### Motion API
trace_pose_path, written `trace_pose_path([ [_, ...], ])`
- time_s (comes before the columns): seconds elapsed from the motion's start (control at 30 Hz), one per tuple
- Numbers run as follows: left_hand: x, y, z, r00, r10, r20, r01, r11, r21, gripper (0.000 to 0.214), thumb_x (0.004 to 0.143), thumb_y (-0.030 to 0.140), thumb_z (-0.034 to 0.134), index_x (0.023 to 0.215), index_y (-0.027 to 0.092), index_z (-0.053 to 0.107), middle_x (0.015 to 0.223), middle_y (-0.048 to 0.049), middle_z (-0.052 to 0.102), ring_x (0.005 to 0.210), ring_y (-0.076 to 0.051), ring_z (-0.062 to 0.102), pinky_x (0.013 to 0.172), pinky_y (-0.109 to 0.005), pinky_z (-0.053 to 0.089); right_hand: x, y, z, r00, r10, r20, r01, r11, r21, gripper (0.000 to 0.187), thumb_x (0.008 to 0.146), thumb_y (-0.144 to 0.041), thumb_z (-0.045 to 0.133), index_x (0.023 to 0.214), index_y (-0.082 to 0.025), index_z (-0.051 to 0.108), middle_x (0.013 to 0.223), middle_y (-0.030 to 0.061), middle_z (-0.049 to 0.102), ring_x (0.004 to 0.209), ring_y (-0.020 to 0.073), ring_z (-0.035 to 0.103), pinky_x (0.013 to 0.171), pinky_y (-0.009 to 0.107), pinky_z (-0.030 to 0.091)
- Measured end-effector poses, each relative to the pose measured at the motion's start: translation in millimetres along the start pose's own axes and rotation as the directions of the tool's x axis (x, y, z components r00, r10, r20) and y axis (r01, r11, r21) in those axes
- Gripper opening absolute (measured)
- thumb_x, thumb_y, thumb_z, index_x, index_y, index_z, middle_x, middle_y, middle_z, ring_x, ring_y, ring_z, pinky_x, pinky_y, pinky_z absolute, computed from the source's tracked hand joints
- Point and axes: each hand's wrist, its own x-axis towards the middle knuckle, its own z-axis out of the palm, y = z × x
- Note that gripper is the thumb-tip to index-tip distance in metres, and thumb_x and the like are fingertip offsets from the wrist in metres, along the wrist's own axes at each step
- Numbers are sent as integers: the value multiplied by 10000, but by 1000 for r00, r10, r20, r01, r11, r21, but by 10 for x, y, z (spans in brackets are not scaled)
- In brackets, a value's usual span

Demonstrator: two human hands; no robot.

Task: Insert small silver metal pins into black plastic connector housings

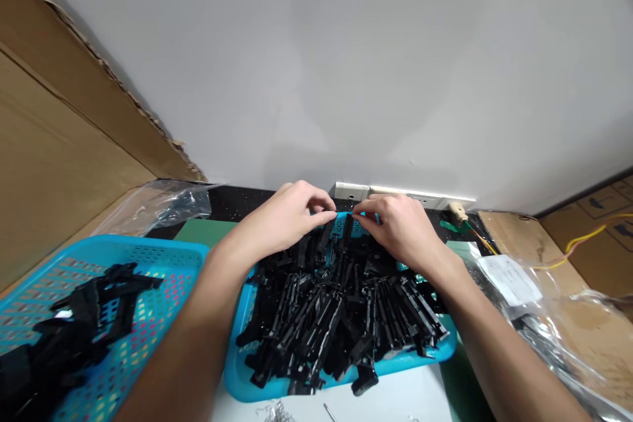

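Note:
A blue plastic basket (236,369) in front of me is heaped with long black plastic parts (321,323). My left hand (297,214) reaches over its far side, thumb and fingers pinched close to the far rim. Opposite it, a short gap away, my right hand (395,221) is also closed in a pinch by that rim. A narrow black part (348,227) stands just below and between the fingertips. Whatever is in either pinch is too small or hidden to make out.
At left stands a second blue basket (190,254) with more black parts (93,316). Cardboard (74,125) rises behind it. A power strip (352,191) runs along the wall, with a plug (457,212) and wires. Plastic bags (548,336) lie right; small metal springs (277,413) lie in front.

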Motion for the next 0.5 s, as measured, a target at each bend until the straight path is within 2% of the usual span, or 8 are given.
trace_pose_path([
  [0.23,7,10,22,1000,-9,-21,9,1000,-21,279,898,411,646,943,209,834,736,-28,747,661,-180,618,599,-290,396,-7,104,6,1000,21,-11,-21,998,59,211,1029,-291,623,1063,-275,831,980,35,789,770,164,659,649,333,379],
  [0.5,27,-18,75,996,-38,77,40,999,-35,256,875,388,703,997,203,831,768,-20,767,674,-166,638,620,-271,411,-10,172,35,997,70,17,-71,987,142,207,1006,-298,644,989,-286,850,972,27,803,764,175,659,646,324,386],
])
